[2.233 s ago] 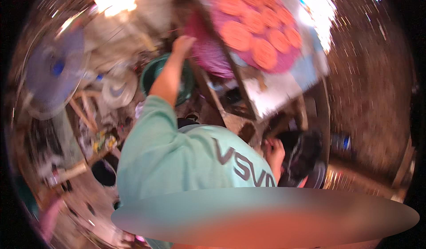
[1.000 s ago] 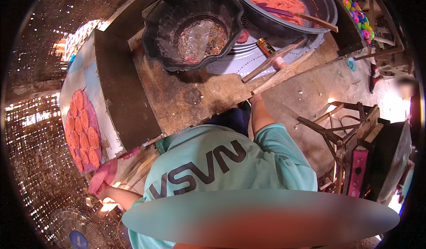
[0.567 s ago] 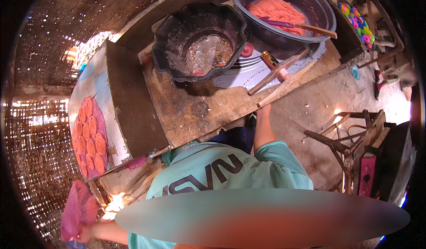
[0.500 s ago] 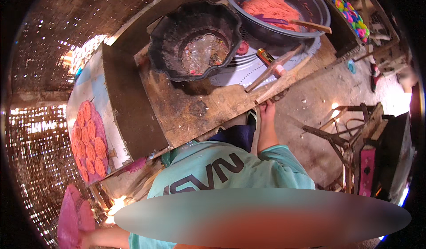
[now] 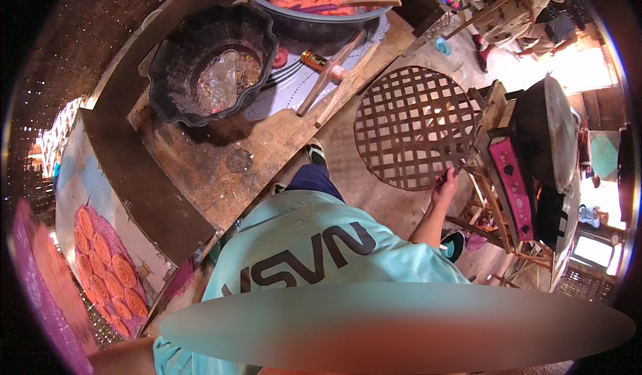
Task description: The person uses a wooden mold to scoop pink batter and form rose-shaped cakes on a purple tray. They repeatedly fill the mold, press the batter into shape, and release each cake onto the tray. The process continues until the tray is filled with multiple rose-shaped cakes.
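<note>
My right hand (image 5: 446, 182) grips the rim of a round, open-weave bamboo tray (image 5: 414, 127) held above the floor to the right of the table. Its fingers are closed round the edge. At the far left, beyond my left forearm (image 5: 124, 359), is a purple sheet (image 5: 48, 308) bearing a motion-smeared orange layer. The forearm leads to this sheet, but the fingers there are hidden. Beside it, several orange dough spirals (image 5: 110, 278) lie on another pink-purple sheet on a pale surface.
On the wooden table (image 5: 187, 154) stand a black scalloped tub (image 5: 170, 74) with scraps and a grey basin (image 5: 381, 14) of orange dough. Wooden sticks (image 5: 328, 80) lie nearby. To the right is a pink-fronted stove (image 5: 511, 181) with a large dark pan (image 5: 545, 127). Another person (image 5: 535, 27) is farther back.
My right hand has moved from beside the table edge to the right and now holds the bamboo tray. The purple sheet has risen and shifted left. The view has turned rightward.
</note>
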Tool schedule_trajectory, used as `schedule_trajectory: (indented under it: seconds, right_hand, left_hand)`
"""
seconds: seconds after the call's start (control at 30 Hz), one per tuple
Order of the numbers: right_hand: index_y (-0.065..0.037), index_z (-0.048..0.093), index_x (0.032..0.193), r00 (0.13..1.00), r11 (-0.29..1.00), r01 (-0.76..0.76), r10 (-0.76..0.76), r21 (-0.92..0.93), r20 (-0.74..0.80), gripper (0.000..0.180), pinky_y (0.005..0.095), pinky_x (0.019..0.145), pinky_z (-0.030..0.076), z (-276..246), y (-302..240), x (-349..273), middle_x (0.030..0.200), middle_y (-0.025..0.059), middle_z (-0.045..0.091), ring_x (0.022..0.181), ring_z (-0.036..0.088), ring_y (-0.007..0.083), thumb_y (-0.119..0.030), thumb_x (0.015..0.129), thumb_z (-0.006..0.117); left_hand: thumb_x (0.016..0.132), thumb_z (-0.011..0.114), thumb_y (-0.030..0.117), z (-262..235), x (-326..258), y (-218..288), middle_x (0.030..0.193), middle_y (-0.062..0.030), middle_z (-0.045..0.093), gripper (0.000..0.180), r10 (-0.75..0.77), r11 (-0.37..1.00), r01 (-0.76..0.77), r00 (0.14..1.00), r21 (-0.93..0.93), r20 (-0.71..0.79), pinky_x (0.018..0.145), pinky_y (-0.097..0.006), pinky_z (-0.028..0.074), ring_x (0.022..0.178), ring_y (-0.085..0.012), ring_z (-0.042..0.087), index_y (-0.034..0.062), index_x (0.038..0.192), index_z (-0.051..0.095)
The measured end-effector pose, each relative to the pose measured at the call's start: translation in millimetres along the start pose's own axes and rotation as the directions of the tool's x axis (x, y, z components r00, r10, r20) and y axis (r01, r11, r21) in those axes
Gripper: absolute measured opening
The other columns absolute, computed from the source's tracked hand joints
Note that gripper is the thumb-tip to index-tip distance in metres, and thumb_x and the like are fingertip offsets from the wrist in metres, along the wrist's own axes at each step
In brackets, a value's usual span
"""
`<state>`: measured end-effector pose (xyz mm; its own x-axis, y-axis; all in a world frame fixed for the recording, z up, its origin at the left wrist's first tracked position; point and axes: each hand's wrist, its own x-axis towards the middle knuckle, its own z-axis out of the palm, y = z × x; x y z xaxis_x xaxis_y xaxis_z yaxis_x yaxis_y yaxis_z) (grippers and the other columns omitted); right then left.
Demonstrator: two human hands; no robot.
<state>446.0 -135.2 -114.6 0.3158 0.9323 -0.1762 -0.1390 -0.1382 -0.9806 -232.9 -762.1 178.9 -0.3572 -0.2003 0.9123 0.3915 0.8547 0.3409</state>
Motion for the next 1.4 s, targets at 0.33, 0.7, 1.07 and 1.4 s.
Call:
schedule_trajectory:
  seconds: [0.33, 0.7, 1.07, 1.4]
  right_hand:
    - [0.001, 0.057, 0.102, 0.863, 0.858, 0.501, -0.505, 0.117, 0.007, 0.032, 0.0288, 0.059, 0.052, 84, -223, -13, 0.090, 0.0104, 0.061, 0.073, 0.060, 0.0156, -0.029, 0.093, 0.051]
    - [-0.007, 0.060, 0.095, 0.618, 0.931, -0.363, 0.221, 0.025, 0.755, 0.030, 0.0224, 0.047, 0.035, 411, -87, -70, 0.076, 0.0027, 0.061, 0.058, 0.047, 0.0087, -0.036, 0.091, 0.051]
    - [0.001, 0.051, 0.113, 0.671, 0.953, 0.272, -0.287, 0.133, 0.684, 0.032, 0.0196, 0.063, 0.044, 432, -99, -101, 0.093, 0.0043, 0.056, 0.072, 0.050, 0.0053, -0.021, 0.091, 0.056]
    - [-0.014, 0.018, 0.139, -0.376, 0.601, -0.611, 0.353, -0.516, 0.857, 0.066, 0.0434, 0.081, 0.051, 439, -150, -157, 0.109, 0.0179, 0.054, 0.092, 0.059, 0.0280, -0.048, 0.090, 0.047]
  left_hand:
    - [0.082, 0.051, 0.017, 74, 73, 164, 0.090, -0.0148, 0.064, 0.025, 0.001, 0.856, 0.068, 0.991, -0.512, 0.132, 0.076, -0.037, 0.052, 0.081, -0.0255, 0.062, -0.0034, 0.091, 0.062]
    - [0.086, 0.049, 0.013, 98, 46, 302, 0.088, -0.0152, 0.064, 0.022, -0.101, -0.374, 0.497, 0.818, -0.783, 0.567, 0.076, -0.034, 0.052, 0.082, -0.0237, 0.063, -0.0034, 0.090, 0.062]
    - [0.082, 0.052, 0.014, 159, 6, 344, 0.090, -0.0146, 0.066, 0.022, -0.117, -0.410, 0.654, 0.654, -0.636, 0.747, 0.074, -0.034, 0.053, 0.078, -0.0238, 0.064, -0.0027, 0.091, 0.063]
    - [0.082, 0.047, 0.021, 157, -46, 377, 0.093, -0.0136, 0.066, 0.029, 0.092, -0.623, 0.710, 0.483, -0.328, 0.871, 0.077, -0.036, 0.051, 0.082, -0.0253, 0.063, -0.0011, 0.092, 0.062]
